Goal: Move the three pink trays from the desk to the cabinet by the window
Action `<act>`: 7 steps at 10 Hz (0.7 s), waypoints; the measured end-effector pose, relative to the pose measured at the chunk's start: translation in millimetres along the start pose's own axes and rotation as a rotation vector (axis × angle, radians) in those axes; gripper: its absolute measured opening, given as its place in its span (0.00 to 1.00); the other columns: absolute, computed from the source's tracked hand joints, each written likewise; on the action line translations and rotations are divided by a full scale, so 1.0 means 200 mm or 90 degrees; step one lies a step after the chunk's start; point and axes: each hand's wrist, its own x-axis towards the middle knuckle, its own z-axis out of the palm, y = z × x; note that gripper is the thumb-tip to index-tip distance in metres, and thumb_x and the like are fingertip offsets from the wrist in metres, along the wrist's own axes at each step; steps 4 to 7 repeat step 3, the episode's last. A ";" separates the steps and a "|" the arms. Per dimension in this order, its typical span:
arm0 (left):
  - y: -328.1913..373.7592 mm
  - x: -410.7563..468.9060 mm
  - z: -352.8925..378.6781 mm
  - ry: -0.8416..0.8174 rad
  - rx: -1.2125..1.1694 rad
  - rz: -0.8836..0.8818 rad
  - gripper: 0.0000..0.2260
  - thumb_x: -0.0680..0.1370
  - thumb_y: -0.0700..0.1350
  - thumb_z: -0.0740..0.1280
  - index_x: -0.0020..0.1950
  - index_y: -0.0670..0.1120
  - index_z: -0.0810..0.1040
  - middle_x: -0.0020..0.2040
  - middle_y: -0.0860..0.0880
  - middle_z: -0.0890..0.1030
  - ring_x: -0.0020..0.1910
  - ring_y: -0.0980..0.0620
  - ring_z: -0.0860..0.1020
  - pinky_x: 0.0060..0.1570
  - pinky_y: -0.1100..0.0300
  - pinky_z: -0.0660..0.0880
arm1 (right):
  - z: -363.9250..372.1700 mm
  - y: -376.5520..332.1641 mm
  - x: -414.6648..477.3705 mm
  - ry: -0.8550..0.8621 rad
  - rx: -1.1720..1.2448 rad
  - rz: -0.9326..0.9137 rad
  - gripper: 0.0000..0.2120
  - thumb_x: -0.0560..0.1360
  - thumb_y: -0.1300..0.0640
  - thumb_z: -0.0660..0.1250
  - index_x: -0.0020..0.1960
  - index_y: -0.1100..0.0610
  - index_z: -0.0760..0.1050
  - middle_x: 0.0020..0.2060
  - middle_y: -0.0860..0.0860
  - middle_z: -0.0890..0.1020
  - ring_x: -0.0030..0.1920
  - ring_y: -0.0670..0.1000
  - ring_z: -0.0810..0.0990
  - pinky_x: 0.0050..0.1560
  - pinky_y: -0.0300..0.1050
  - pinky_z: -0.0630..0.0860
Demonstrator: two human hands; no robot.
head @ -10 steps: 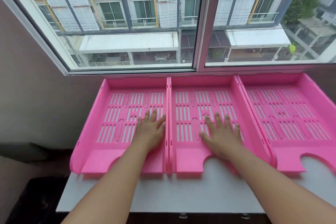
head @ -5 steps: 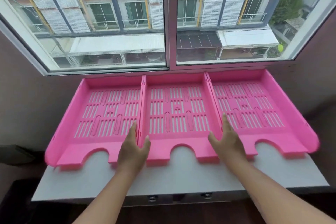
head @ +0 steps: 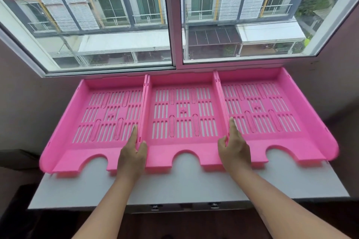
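Readable text: none anywhere, honestly
Three bright pink slotted plastic trays (head: 182, 116): only moulded slots and a small raised mark in the middle of each floor, no letters or numbers I can make out
White flat cabinet top (head: 186, 186): plain, no label or sticker
Building outside the window (head: 116, 6): shutters and railings, no sign or number legible

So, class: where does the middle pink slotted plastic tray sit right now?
In the head view, the middle pink slotted plastic tray sits centred on the white cabinet top under the window, walls touching its two pink neighbours.
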 end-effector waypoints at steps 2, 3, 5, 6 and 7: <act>0.03 -0.02 -0.03 -0.008 0.044 0.016 0.28 0.81 0.46 0.60 0.79 0.46 0.54 0.78 0.46 0.61 0.61 0.57 0.76 0.61 0.66 0.69 | -0.09 -0.03 0.01 -0.116 0.038 0.024 0.35 0.79 0.60 0.59 0.80 0.54 0.44 0.70 0.55 0.69 0.49 0.55 0.81 0.38 0.38 0.77; 0.02 -0.06 -0.07 0.052 0.119 0.056 0.31 0.78 0.54 0.64 0.78 0.45 0.60 0.76 0.45 0.66 0.73 0.45 0.67 0.68 0.47 0.66 | -0.19 -0.06 -0.04 -0.146 -0.052 -0.024 0.40 0.78 0.47 0.63 0.80 0.53 0.43 0.79 0.52 0.56 0.75 0.56 0.62 0.67 0.53 0.68; 0.02 -0.06 -0.07 0.052 0.119 0.056 0.31 0.78 0.54 0.64 0.78 0.45 0.60 0.76 0.45 0.66 0.73 0.45 0.67 0.68 0.47 0.66 | -0.19 -0.06 -0.04 -0.146 -0.052 -0.024 0.40 0.78 0.47 0.63 0.80 0.53 0.43 0.79 0.52 0.56 0.75 0.56 0.62 0.67 0.53 0.68; 0.02 -0.06 -0.07 0.052 0.119 0.056 0.31 0.78 0.54 0.64 0.78 0.45 0.60 0.76 0.45 0.66 0.73 0.45 0.67 0.68 0.47 0.66 | -0.19 -0.06 -0.04 -0.146 -0.052 -0.024 0.40 0.78 0.47 0.63 0.80 0.53 0.43 0.79 0.52 0.56 0.75 0.56 0.62 0.67 0.53 0.68; 0.02 -0.06 -0.07 0.052 0.119 0.056 0.31 0.78 0.54 0.64 0.78 0.45 0.60 0.76 0.45 0.66 0.73 0.45 0.67 0.68 0.47 0.66 | -0.19 -0.06 -0.04 -0.146 -0.052 -0.024 0.40 0.78 0.47 0.63 0.80 0.53 0.43 0.79 0.52 0.56 0.75 0.56 0.62 0.67 0.53 0.68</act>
